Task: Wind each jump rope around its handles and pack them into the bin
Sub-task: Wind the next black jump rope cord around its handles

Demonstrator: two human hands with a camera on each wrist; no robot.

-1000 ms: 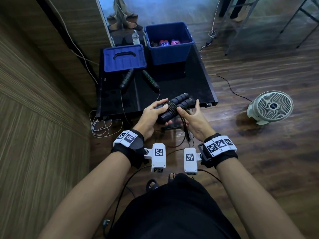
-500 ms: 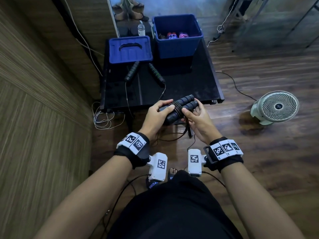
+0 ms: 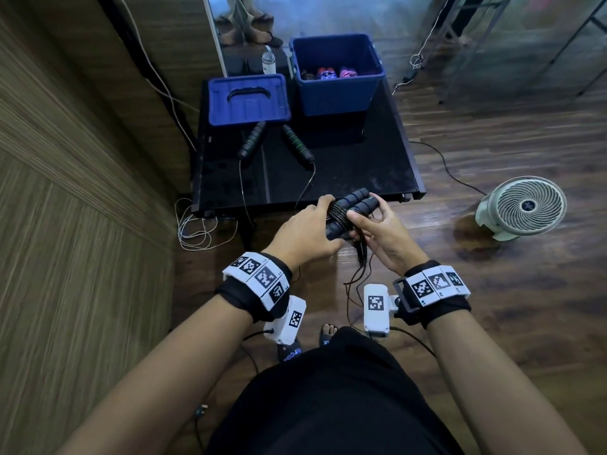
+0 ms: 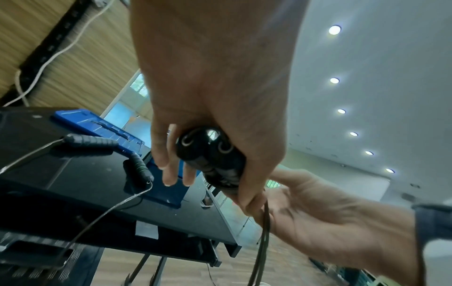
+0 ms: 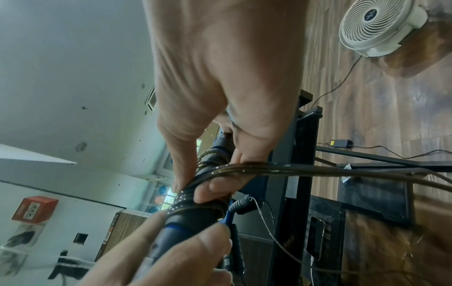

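Note:
Two black jump rope handles (image 3: pixel 353 208) lie side by side just in front of the table edge, with rope coils (image 3: pixel 338 212) round their middle. My left hand (image 3: pixel 308 229) grips their near end; the handle butts (image 4: pixel 208 145) show in the left wrist view. My right hand (image 3: pixel 374 224) holds the handles from the right and pinches the loose rope (image 5: pixel 293 168), which hangs down toward the floor. A second rope with green-ringed handles (image 3: pixel 253 139) lies unwound on the black table (image 3: pixel 361 172). The blue bin (image 3: pixel 338 73) at the table's back holds wound ropes.
The bin's blue lid (image 3: pixel 248 100) lies flat at the back left, near a small white bottle (image 3: pixel 268 62). A white floor fan (image 3: pixel 522 206) stands right of the table on the wooden floor. A wood-panelled wall (image 3: pixel 82 192) runs along the left; white cables (image 3: pixel 197 228) lie on the floor.
The right hand has shifted from the far end of the handles to their middle and now pinches the loose rope close to the coils. The left hand keeps its grip.

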